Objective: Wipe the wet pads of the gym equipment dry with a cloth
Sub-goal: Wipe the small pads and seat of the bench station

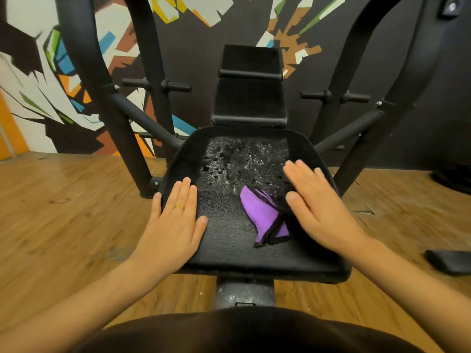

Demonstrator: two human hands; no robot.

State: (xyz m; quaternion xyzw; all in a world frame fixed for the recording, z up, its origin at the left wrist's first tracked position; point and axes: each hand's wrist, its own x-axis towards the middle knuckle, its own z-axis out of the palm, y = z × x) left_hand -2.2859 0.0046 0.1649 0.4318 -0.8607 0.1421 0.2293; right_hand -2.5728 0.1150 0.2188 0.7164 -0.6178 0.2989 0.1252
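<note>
at the far left a wall (30, 85) painted with jagged coloured shapes meets a wooden floor (63, 212), and a black steel upright (122, 128) of the gym machine rises from the floor beside it. next comes the person's left hand (175, 222), lying flat and relaxed on the left edge of the black seat pad (224, 245), fingers straight and close together, gripping nothing; a gold ring (179, 207) sits on one finger. the pad's near half looks dull and textured, while its far half is covered in water droplets (237, 159) that glisten in a broad patch. behind that patch, the two-part back pad (251, 98) stands upright at the centre of the machine, with short black pegs (175, 85) sticking out on either side. the purple cloth (262, 215), folded and edged in black, lies on the seat pad right of centre, between the two hands and just below the wet patch; neither hand holds it. its right edge reaches the thumb side of the right hand (321, 202), which is spread flat with straight fingers over the right part of the pad, holding nothing; whether the palm presses on the pad or hovers just above cannot be told. further right another black frame arm (362, 133) slopes down to the floor, and a dark flat object (448, 261) lies on the boards near the right edge.
</note>
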